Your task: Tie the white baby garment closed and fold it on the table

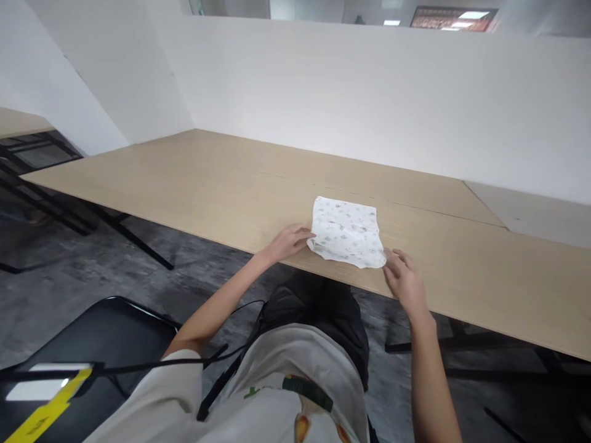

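Note:
A small white cloth with a faint printed pattern (346, 232) lies folded into a rough square near the front edge of a light wooden table (194, 178). My left hand (289, 241) rests at the cloth's near left corner, fingertips touching its edge. At the near right corner sits my right hand (405, 282), fingers spread and just touching the cloth. Neither hand visibly grips the fabric.
White partition walls (369, 92) enclose the table at the back and left. A black chair (106, 338) with a yellow strip stands at my lower left. Black table legs (138, 243) and grey floor show under the table. A second table (18, 122) is at far left.

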Demonstrator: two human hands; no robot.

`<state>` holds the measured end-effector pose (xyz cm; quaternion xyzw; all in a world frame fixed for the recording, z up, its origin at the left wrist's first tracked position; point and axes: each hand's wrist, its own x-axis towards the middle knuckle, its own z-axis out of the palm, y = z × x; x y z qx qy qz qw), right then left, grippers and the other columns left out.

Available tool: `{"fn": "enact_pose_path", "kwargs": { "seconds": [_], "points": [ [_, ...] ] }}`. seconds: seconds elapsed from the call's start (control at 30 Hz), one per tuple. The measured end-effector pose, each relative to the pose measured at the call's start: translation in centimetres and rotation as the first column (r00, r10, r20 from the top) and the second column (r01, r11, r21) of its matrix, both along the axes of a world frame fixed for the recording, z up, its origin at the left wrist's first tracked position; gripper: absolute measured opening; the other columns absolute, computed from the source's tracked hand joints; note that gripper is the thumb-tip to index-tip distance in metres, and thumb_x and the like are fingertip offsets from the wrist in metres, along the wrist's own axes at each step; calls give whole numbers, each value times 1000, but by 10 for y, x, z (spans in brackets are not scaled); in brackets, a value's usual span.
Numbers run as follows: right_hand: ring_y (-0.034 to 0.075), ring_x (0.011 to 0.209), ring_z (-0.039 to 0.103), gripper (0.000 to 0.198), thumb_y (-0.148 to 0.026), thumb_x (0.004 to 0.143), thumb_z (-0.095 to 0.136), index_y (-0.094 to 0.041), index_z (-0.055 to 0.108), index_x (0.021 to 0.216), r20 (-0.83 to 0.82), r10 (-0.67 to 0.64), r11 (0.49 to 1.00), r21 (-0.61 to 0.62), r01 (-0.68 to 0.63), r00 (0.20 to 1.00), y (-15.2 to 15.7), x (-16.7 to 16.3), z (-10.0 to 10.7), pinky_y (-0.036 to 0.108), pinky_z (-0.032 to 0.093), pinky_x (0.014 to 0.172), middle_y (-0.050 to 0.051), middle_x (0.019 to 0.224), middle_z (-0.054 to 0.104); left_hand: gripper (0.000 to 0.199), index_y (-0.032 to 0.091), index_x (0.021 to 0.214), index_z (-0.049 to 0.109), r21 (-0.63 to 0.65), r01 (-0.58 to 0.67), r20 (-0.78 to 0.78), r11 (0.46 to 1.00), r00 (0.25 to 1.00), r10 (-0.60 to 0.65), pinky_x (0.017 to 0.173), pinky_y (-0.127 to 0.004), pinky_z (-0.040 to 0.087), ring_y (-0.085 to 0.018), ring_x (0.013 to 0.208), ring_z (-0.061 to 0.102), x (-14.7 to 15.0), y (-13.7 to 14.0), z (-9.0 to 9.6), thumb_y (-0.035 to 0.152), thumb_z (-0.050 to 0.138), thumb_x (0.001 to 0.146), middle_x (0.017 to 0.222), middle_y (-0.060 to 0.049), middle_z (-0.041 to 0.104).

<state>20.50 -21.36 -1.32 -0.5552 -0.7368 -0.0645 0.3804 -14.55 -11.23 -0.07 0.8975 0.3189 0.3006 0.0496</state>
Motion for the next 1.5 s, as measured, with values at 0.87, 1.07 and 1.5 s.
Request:
{"fn": "enact_pose_path", "kwargs": {
  "seconds": [0.87,1.07,1.5],
  "points": [
    [17,67,63,42,-32,64,76,-18,66,103,-772,-124,959,-256,-126,624,51,-2,64,31,55,64,2,71,64,22,15,91,69,-191,-5,516,982,850,104,86,-31,50,-17,90,65,27,25,47,26,53,81,94,-7,72],
    [12,52,57,27,-13,63,71,-15,64,89,-799,-329,891,-439,-114,503,123,0,49,22,48,45,1,63,63,25,11,82,71,-504,-150,449,850,796,407,75,-29,49,-19,81,64,51,95,16,25,51,76,87,-9,72],
    [13,45,52,19,-24,61,69,-12,68,77,-614,-342,883,-470,19,711,143,10,12,26,43,46,3,55,61,29,17,92,75,-469,-392,139,791,852,505,83,-31,46,-21,90,63,52,105,1,27,51,77,95,-8,73]
  ]
}}
